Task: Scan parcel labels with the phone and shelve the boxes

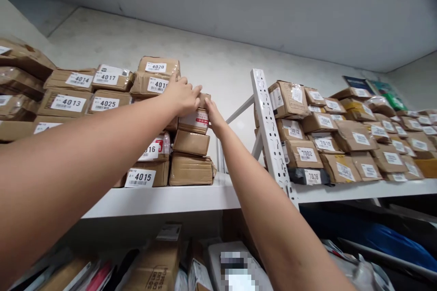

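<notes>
High on a white shelf, labelled cardboard boxes are stacked in columns. My left hand reaches over the top of the right-most stack, its fingers bent over the left part of a small cardboard box. On that box's right side lies my right hand, fingers pointing up. The two hands hold the box between them; my left hand hides much of it. Below it sit a box with a red-printed label, a plain box and a larger box. Left of my left hand are boxes marked 4020 and 4015.
A white perforated upright stands right of my hands. Beyond it, another shelf carries several labelled boxes. Packages, including a brown carton and a grey parcel, fill the level below. A pale wall rises behind.
</notes>
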The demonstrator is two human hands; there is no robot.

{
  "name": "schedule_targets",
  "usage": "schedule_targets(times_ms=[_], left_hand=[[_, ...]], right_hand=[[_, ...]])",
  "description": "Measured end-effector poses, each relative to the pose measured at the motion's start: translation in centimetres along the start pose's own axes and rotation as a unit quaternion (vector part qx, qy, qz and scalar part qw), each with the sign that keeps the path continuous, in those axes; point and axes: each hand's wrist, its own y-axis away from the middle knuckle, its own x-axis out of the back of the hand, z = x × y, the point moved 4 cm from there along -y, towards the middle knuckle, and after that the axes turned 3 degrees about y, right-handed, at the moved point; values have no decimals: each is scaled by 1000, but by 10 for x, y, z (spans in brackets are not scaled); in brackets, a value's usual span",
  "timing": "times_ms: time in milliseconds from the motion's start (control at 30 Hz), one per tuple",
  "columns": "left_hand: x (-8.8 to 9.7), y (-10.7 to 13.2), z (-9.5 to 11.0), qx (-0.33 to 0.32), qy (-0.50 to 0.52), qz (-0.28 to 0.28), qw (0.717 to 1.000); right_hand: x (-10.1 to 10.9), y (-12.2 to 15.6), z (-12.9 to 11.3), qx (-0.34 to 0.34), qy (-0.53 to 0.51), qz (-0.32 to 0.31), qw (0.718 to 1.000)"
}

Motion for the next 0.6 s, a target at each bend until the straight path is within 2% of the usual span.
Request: schedule_targets(times_ms=[100,233,500,600], left_hand=[[-3,7,-10,-38,-43,36,998],[-7,9,-17,-51,-49,44,997],[-12,-5,-19,-33,-83,-35,995],[-11,-5,-23,-33,-53,-63,996]], right_hand=[[-3,-4,4,0,-1,22,1000],[-1,-5,9,-18,8,35,999],[-1,0,3,-23,32,33,999],[-1,4,0,-15,40,25,999]])
